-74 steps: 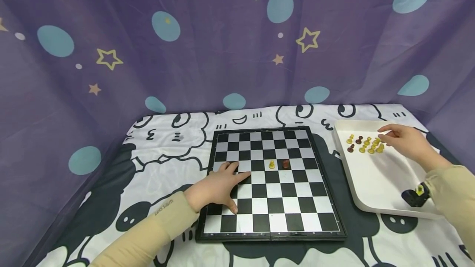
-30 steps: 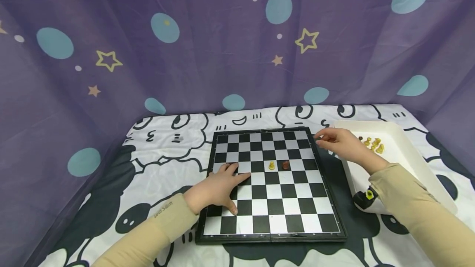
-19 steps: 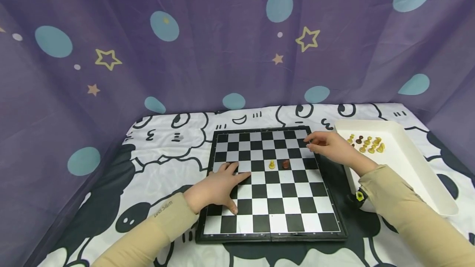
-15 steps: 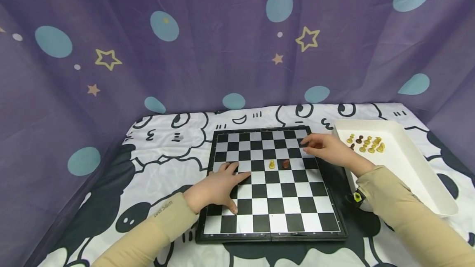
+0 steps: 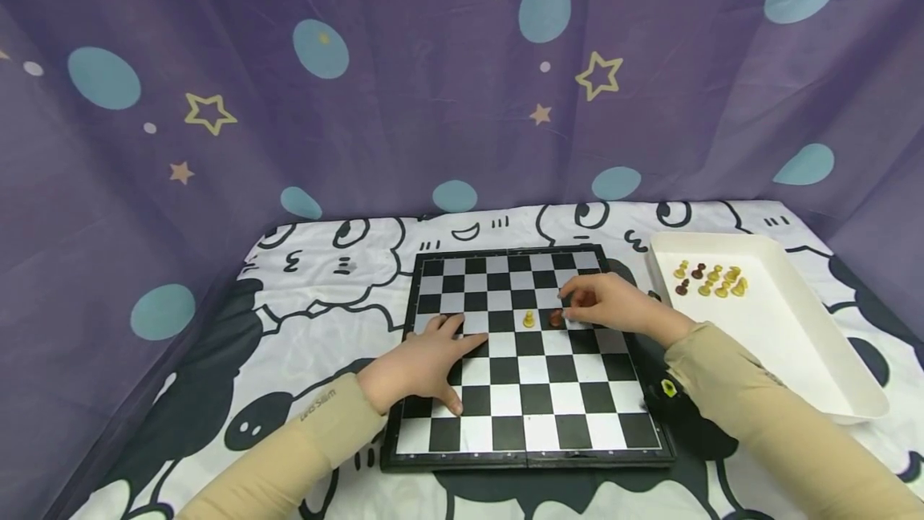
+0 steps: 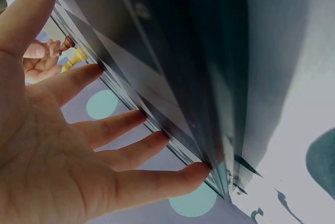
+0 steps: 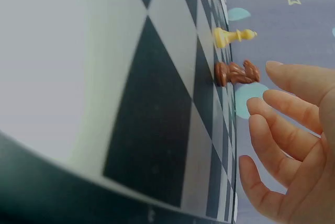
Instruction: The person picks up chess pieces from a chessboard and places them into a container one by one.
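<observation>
A black-framed chessboard (image 5: 536,400) carries a brown knight (image 5: 556,318) and, just left of it, a yellow chess piece with a slim, round-topped body (image 5: 529,318). Both pieces stand upright. Close by on the right, my right hand (image 5: 613,307) hovers with its fingers bent. In the right wrist view its thumb is near the top of the knight (image 7: 238,73), and a gap shows between them; nothing is in the fingers. On the board's left side my left hand (image 5: 426,363) rests with fingers spread, the fingertips (image 6: 196,171) touching the surface.
To the right sits a white tray (image 5: 780,343); several yellow pieces (image 5: 722,287) and two brown ones (image 5: 698,271) stand at its far left. The cloth (image 5: 325,351) under everything has a cartoon print. Behind hangs a purple curtain (image 5: 404,127).
My right hand has come from the pieces in the tray, leftward across the board's right edge, to beside the knight. The left hand and both board pieces stay where they were.
</observation>
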`<state>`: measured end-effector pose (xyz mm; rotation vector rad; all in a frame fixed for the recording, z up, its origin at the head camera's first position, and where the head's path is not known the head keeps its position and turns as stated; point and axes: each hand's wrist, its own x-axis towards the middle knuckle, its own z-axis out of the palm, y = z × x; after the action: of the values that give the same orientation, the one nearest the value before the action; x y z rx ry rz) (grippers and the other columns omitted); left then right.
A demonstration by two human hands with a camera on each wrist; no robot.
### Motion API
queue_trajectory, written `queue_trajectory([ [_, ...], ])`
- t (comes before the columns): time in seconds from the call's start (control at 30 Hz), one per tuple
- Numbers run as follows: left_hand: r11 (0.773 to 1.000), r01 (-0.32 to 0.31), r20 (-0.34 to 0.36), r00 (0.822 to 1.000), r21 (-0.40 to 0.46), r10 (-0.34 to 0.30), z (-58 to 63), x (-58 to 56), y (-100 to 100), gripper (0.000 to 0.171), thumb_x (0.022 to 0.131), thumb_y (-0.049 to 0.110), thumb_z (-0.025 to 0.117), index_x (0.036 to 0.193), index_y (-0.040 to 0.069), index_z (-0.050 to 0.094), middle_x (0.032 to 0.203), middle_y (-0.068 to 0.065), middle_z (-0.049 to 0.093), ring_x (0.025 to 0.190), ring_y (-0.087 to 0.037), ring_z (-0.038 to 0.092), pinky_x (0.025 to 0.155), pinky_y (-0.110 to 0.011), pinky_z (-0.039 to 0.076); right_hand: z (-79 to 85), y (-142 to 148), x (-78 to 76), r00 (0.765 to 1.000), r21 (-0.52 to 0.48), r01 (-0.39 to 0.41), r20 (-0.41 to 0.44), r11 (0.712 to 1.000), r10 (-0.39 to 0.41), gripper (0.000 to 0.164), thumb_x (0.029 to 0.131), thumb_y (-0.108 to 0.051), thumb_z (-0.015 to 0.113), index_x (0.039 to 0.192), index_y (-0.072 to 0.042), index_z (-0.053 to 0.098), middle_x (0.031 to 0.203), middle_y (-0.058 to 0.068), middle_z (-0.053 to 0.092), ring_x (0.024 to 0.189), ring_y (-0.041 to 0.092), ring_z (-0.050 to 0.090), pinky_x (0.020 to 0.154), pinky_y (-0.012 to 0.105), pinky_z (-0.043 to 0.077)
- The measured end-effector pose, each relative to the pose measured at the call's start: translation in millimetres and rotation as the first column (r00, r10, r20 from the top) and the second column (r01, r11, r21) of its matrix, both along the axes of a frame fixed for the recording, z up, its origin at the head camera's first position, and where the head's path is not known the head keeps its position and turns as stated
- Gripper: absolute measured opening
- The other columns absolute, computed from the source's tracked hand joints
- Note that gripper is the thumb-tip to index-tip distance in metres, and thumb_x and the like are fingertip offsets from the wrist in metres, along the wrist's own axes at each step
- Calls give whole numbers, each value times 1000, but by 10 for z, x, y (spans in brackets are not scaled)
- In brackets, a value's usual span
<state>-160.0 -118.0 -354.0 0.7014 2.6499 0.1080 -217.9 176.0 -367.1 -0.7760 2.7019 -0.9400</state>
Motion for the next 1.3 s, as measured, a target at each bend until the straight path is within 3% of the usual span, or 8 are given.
queue_trajectory([
  [0.27,1000,1,-5,1000,-1,-1,4,0,3,101,58,43,86,146,24,39,153,-17,26,138,-42,24,96,-68,35,-35,-95,7,999,10,-49,-4,999,49,25,85,-9,68,109,-1,66,77,-3,64,71,8,58,66,28,49],
  [1.3,1000,-2,-4,1000,17,2,14,10,-3,101,58,41,87,146,24,39,152,-17,27,138,-41,24,96,-68,34,-28,-191,7,995,24,-96,-29,995,96,14,84,-3,66,97,-5,70,72,-4,64,63,5,54,60,23,45],
])
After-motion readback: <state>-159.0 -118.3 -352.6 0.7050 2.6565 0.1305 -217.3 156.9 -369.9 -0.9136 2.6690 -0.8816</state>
